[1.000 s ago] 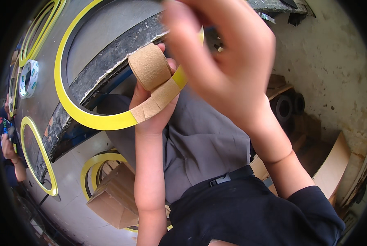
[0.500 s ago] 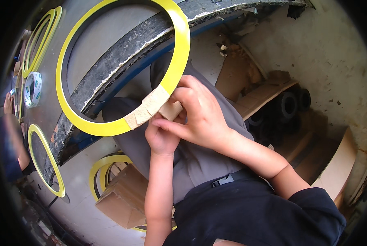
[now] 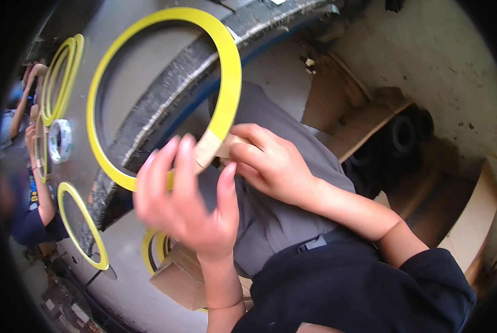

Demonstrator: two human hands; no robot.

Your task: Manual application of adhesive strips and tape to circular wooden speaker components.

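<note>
A large yellow ring rests over the dark table edge and reaches toward my lap. Tan tape wraps a short stretch of its near side. My right hand pinches the loose end of that tape beside the ring's lower right. My left hand, slightly blurred, is raised in front of the ring's lower edge. Its fingers are spread, with nothing visible between them, and they hide part of the ring and tape. Whether the left fingers touch the ring I cannot tell.
More yellow rings and a white tape roll lie on the grey table at left, where another person's arm reaches in. One ring overhangs the table edge. Cardboard boxes and black rolls sit lower down.
My left hand has left the tape, moved up and left, and spread its fingers. My right hand still pinches the tape, slightly lower. The whole view has shifted, and the other person has moved.
</note>
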